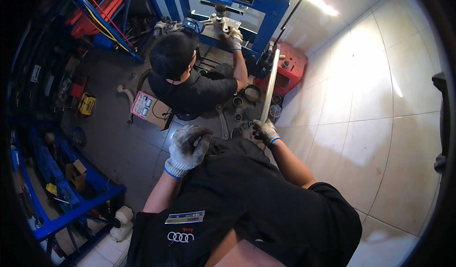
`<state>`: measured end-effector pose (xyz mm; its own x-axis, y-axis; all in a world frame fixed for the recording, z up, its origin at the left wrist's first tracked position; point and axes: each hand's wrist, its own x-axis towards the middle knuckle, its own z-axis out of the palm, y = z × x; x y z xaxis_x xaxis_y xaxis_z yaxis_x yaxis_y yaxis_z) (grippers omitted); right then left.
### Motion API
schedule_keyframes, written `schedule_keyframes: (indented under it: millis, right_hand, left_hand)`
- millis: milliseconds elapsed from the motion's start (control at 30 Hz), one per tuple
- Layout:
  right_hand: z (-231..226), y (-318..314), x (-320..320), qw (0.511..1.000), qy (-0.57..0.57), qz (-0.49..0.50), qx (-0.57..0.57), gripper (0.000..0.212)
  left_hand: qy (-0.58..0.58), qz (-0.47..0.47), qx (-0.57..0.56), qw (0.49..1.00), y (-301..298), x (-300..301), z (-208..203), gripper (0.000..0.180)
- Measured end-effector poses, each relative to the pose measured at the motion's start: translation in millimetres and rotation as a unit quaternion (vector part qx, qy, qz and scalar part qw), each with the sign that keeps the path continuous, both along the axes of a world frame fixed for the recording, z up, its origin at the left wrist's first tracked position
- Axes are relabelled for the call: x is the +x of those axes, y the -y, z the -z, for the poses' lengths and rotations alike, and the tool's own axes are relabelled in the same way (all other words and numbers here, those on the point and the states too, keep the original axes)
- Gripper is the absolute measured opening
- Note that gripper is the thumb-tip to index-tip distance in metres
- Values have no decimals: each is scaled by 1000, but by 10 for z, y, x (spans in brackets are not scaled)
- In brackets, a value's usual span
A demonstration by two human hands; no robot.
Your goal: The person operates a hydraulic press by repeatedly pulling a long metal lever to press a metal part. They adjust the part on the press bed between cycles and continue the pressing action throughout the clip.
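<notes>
My right hand (266, 132), in a dirty knitted glove, is wrapped round the lower end of a long pale metal lever (270, 84). The lever slants up to the side of a blue shop press (273, 17). In front of my chest, my left hand (186, 148) is raised in a grey-white glove. Its fingers curl toward the thumb, with nothing visible in them. A co-worker (194, 79) in black crouches before the press; their gloved hand (234, 38) steadies a metal part (220, 25) below the press ram (220, 11).
Beside the lever stands a red plastic container (293, 63). Metal rings (251, 93) and a metal arm (222, 120) lie on the floor. A cardboard box (154, 115) sits behind the co-worker. Blue racking (80, 212) runs along the left, and a tiled wall (365, 86) rises at right.
</notes>
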<state>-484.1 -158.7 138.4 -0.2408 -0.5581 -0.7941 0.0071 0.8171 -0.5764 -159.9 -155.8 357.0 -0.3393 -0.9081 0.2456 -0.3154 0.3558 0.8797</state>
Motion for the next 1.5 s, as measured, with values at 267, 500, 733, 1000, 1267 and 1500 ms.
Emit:
schedule_keyframes:
  millis: [267,500,733,1000,1267,1500]
  right_hand:
    - [101,-49,74,998,0,8,-63,30]
    - [-107,-101,51,997,32,37,-66,28]
    - [-4,-69,55,996,42,58,-56,26]
    - [-67,-95,72,994,63,44,-75,26]
    - [27,-72,79,995,55,43,-75,26]
    - [-77,-64,117,993,57,40,-91,26]
  left_hand:
    - [58,18,-29,998,-61,-101,-15,15]
    - [70,11,-35,997,-113,-135,26,15]
    - [65,4,-25,998,-141,-129,110,16]
    - [64,8,-2,998,-158,-108,133,17]
    - [52,10,22,998,-115,-76,128,17]
    - [70,12,12,997,-55,-50,181,17]
